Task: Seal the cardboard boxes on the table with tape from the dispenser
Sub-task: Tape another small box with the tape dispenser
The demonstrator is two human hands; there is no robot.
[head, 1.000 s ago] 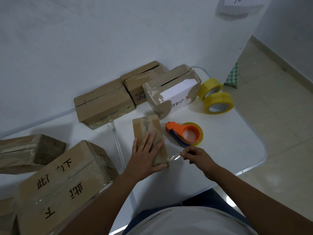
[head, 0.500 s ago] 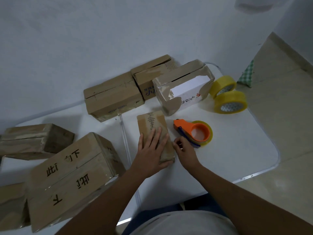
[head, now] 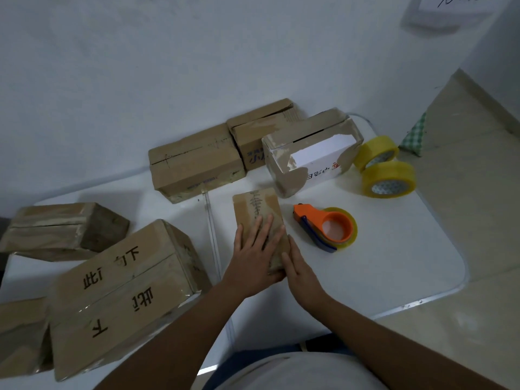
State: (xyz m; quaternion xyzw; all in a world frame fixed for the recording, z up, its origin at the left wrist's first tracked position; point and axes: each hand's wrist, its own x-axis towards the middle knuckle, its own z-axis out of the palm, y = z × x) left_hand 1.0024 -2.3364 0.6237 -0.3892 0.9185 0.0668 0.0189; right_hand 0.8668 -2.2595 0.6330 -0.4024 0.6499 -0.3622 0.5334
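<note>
A small flat cardboard box [head: 254, 208] lies in the middle of the white table [head: 394, 266]. My left hand [head: 257, 254] lies flat on its near half, fingers spread. My right hand [head: 299, 270] presses with straight fingers against the box's near right edge. The orange tape dispenser [head: 326, 228] with its yellowish roll rests on the table just right of the box, with neither hand on it.
Several more cardboard boxes stand around: a large lettered one [head: 121, 294] at the near left, one [head: 62, 230] behind it, two [head: 194, 161] by the wall, and a white-sided one [head: 312, 153]. Two yellow tape rolls [head: 389, 178] sit at the far right corner.
My right hand held a strip of clear tape out to the right of the box. It has moved in to the box's right edge and now presses flat there. The left hand stayed put.
</note>
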